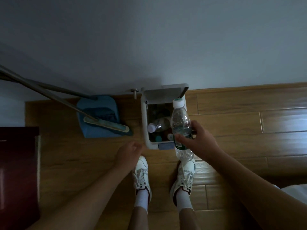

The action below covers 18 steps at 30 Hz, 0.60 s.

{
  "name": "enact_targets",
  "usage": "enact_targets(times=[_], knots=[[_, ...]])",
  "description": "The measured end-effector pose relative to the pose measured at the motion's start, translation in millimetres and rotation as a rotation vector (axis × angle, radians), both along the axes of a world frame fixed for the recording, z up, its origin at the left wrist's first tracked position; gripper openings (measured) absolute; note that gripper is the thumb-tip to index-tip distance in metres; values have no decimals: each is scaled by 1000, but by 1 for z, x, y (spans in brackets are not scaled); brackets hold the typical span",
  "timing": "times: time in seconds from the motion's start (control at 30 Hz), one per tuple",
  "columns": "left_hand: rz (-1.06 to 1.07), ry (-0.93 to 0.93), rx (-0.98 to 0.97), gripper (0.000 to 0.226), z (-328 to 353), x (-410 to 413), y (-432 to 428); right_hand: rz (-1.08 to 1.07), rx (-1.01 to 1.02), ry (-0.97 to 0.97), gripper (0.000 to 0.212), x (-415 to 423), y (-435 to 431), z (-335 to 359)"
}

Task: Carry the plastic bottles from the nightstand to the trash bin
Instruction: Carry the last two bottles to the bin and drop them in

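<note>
Nearest, two white sneakers stand on the wood floor. Just beyond, the left hand hangs loosely curled, holding nothing. The right hand wraps thumb and fingers round a clear plastic water bottle, white cap pointing away, held over the right edge of the white trash bin. The bin's lid is raised against the wall, and other bottles lie inside. A blue dustpan and broom sit left of it.
</note>
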<state>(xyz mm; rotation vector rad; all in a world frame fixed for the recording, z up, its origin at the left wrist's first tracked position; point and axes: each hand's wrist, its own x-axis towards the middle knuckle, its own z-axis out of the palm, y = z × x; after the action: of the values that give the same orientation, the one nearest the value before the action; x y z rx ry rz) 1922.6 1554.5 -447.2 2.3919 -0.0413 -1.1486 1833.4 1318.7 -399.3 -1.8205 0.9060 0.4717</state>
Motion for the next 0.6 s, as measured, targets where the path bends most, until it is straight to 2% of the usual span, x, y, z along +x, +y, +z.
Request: enact_targets(times=[0.1,0.17,0.37,0.6], knots=[[-114,40,147,22,3,3,38,31,-114,-44,53,15,4,6],[-110,78,186,27,2,7,60,55,-177,-68,59,27,8,7],[-58,84,174,22,-3,27,89,114,-207,-126,66,71,14,-10],[-33,52,111,26,-39,41,90,162,-259,-187,69,86,26,-70]])
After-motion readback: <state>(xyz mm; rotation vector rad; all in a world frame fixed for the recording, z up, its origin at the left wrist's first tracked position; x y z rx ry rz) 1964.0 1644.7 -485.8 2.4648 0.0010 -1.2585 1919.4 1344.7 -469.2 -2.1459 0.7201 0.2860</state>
